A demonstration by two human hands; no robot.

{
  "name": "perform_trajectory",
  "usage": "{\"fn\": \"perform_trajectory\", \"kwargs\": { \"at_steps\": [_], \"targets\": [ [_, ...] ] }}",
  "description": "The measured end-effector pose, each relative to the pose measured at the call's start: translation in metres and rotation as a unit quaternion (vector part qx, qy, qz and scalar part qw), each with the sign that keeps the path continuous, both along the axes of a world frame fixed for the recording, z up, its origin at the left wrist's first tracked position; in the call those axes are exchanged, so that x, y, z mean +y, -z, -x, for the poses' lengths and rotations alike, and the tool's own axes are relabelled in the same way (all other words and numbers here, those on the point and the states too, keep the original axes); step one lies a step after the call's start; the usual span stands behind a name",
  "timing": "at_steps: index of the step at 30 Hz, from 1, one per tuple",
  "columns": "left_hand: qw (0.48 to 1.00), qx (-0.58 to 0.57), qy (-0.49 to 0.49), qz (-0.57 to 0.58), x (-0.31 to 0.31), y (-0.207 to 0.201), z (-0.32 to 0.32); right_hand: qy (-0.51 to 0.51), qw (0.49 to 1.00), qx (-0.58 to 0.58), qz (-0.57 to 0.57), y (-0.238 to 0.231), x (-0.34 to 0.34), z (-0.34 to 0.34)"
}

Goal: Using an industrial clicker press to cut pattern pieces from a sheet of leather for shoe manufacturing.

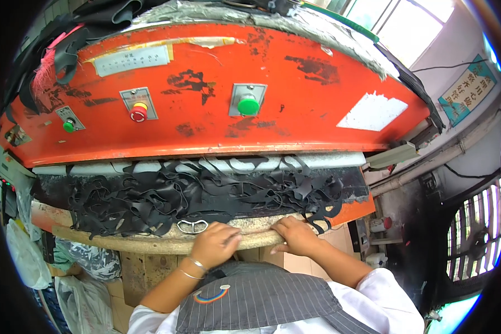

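Black strips (170,196), seemingly cut, lie uncleared. At the desk's front edge (145,245), left hand (214,244) and right hand (296,236) curl, grasp unclear.

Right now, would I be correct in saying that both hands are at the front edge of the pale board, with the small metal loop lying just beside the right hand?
Not quite: the metal loop lies just beside the left hand, not the right hand, as the head view shows. Both are indeed at the front edge of the pale board.
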State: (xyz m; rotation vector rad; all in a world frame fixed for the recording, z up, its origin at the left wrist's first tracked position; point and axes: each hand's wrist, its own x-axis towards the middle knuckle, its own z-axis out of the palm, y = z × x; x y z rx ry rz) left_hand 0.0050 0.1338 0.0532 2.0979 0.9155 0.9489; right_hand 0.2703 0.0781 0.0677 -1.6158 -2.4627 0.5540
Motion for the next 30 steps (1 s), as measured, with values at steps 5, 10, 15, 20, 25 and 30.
{"fn": "perform_trajectory", "kwargs": {
  "at_steps": [5,10,15,20,25,30],
  "targets": [
    [0.980,0.199,-0.011,-0.018,-0.017,0.019,-0.032,0.081,0.991,-0.021,-0.104,0.036,-0.012,-0.002],
    [0.976,0.213,-0.041,0.010,-0.004,0.021,-0.050,0.054,0.996,-0.011,-0.074,0.037,0.000,-0.016],
    [0.943,0.287,0.044,0.162,0.044,0.000,-0.073,-0.068,0.995,0.056,0.055,0.006,0.029,-0.071],
    [0.980,0.047,-0.180,0.076,0.113,0.017,-0.113,-0.109,0.992,0.060,-0.009,-0.026,0.121,-0.151],
    [0.964,-0.001,-0.266,0.011,0.158,0.052,-0.147,-0.108,0.967,0.033,-0.228,0.021,0.195,-0.175],
    [0.947,0.067,-0.313,0.021,0.159,0.063,-0.172,-0.269,0.910,0.036,-0.314,0.044,0.246,-0.190]
  ]
}}
